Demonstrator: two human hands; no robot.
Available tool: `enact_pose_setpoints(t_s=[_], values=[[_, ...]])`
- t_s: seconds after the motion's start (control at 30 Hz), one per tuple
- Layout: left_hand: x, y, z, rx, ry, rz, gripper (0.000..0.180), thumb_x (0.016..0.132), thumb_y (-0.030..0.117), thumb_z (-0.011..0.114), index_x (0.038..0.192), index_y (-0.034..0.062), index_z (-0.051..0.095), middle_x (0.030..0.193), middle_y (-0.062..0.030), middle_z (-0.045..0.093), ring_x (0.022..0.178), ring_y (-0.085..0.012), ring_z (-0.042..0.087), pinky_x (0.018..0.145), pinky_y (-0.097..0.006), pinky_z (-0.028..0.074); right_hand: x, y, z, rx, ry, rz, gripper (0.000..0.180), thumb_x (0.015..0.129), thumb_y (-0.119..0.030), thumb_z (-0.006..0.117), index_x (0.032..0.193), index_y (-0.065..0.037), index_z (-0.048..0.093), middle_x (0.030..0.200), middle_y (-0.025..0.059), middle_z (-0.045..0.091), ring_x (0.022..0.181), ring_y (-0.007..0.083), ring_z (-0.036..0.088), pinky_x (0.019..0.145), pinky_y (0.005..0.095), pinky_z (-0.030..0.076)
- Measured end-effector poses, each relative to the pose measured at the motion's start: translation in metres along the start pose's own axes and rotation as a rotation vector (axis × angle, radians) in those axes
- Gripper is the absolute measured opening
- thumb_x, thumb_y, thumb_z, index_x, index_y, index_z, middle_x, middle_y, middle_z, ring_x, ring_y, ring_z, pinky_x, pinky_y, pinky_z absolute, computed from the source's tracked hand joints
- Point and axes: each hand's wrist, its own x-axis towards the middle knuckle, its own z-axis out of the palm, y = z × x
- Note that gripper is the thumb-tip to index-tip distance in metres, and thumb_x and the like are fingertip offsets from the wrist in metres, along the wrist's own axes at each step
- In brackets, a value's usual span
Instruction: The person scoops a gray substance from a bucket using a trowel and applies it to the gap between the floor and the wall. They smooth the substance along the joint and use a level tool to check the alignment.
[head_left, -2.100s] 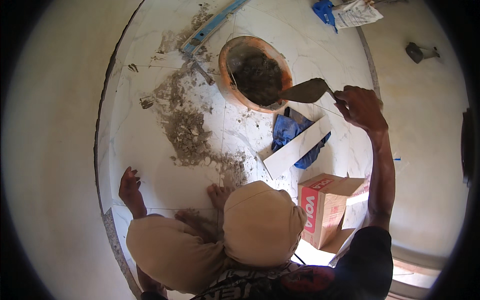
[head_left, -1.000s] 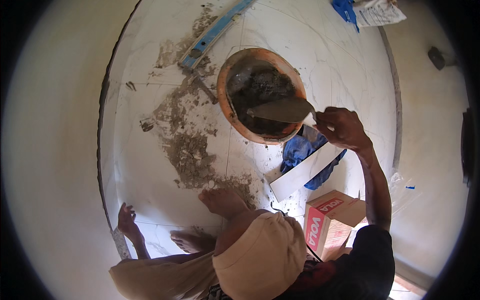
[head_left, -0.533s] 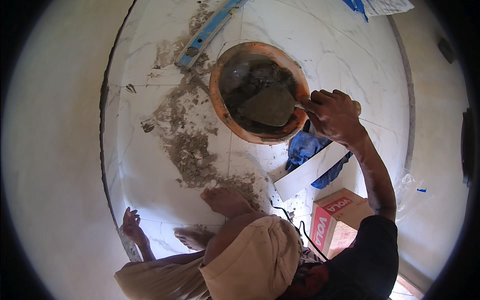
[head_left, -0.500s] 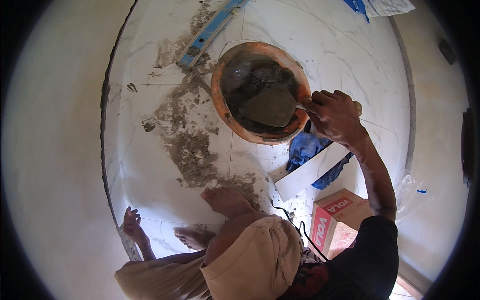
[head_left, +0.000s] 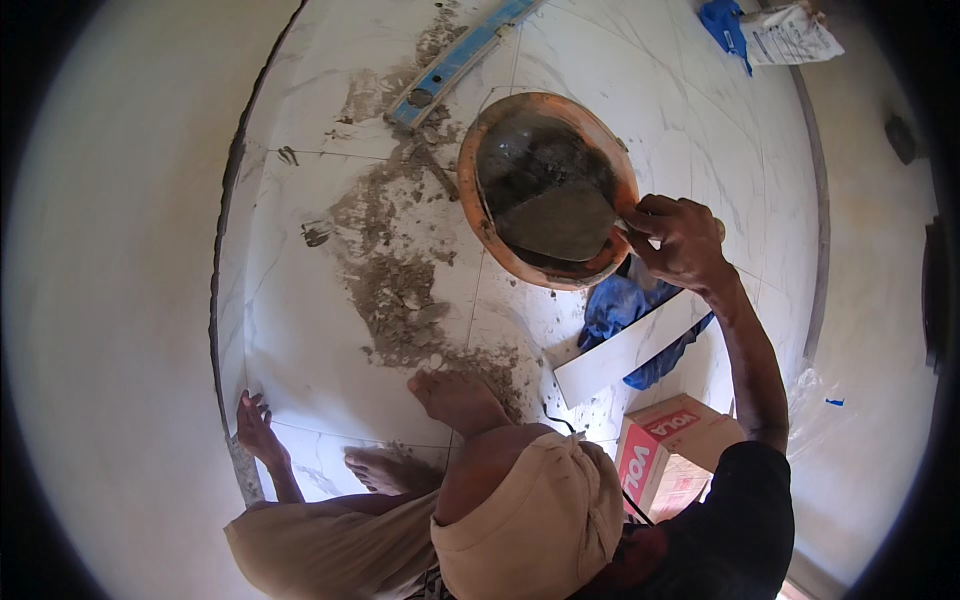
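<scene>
Scooping mortar: flat steel trowel blade (head_left: 562,220) loaded with grey mix inside round orange plastic basin (head_left: 478,160) on the white marble-look tiled floor (head_left: 300,330).

Right hand (head_left: 680,240) closed tight round the trowel handle at the basin's right rim, handle itself hidden under the fingers; blade lying nearly flat on the wet mortar, tilted a little. Left hand (head_left: 255,425) spread open and flat on the floor by the tile edge at the left wall, holding nothing, bracing. Patch of dried grey mortar (head_left: 395,290) on the floor left of the basin, blue spirit level (head_left: 460,60) beyond it, white tile offcut (head_left: 630,345) over blue cloth (head_left: 615,305) just beside the basin. Judged step: loading the trowel. Next move calls for lifting the blade level over the rim without spilling, toward the mortar patch.
</scene>
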Motion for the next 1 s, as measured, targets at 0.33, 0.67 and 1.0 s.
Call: enact_pose_setpoints(t_s=[0.33,0.67,1.0], values=[[0.032,-0.069,-0.002,0.028,-0.086,0.120,0.042,0.104,0.037,0.058,0.115,-0.0013,0.070,0.096,-0.0077,0.069,0.085,-0.0132,0.063,0.075,-0.028,0.051,-0.017,0.024,0.010,0.424,0.077,0.181,0.011,0.079,-0.001,0.078,0.087,-0.002,0.071,0.081,0.0110,0.067,0.070,0.0242,0.066,0.063,0.0346,0.053],[0.026,-0.007,0.053,0.061,0.331,0.208,0.040,0.090,0.041,0.077,0.094,0.0010,0.078,0.073,-0.0094,0.073,0.065,-0.0133,0.066,0.064,-0.028,0.052,0.084,-0.133,-0.014,0.425,0.077,-0.346,0.016,0.082,0.002,0.071,0.097,0.004,0.066,0.083,0.0125,0.060,0.071,0.0225,0.058,0.067,0.0318,0.047],[0.039,0.000,0.083,0.224,0.532,0.168,0.044,0.085,0.056,0.073,0.079,0.0129,0.079,0.070,-0.0030,0.073,0.062,-0.0231,0.070,0.060,-0.037,0.053,0.188,-0.268,0.051,0.198,-0.163,-0.417,0.022,0.089,-0.025,0.069,0.103,-0.008,0.072,0.087,0.0125,0.066,0.079,0.0331,0.069,0.069,0.0434,0.054]])
